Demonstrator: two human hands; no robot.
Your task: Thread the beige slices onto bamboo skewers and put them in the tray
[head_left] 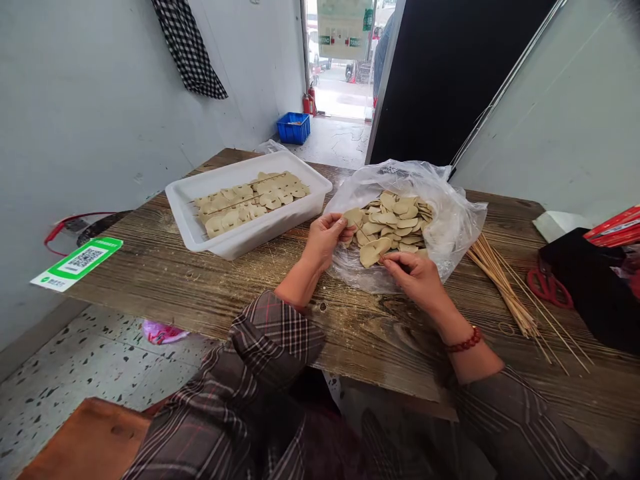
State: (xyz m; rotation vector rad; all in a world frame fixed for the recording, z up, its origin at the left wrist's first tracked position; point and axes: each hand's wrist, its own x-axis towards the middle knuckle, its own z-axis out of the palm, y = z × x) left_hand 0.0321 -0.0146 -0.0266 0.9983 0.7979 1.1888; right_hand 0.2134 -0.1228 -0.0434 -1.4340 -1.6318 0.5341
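My left hand point(326, 237) pinches a flat beige slice point(353, 217) at its edge, above a clear plastic bag point(455, 230) spread open on the table. A thin skewer point(365, 235) spans from that slice to another beige slice point(373, 253), which appears threaded on it. Close to the lower slice, the fingertips of my right hand point(415, 277) are closed on what looks like the end of the skewer. Many loose beige slices point(395, 220) are heaped in the bag behind my hands.
A white plastic tub point(250, 240) on the left holds skewered slices point(235, 217). Bamboo skewers point(505, 287), red scissors point(549, 288) and a black bag point(590, 287) lie to the right. A QR code card point(80, 261) sits at the wooden table's point(175, 287) left edge.
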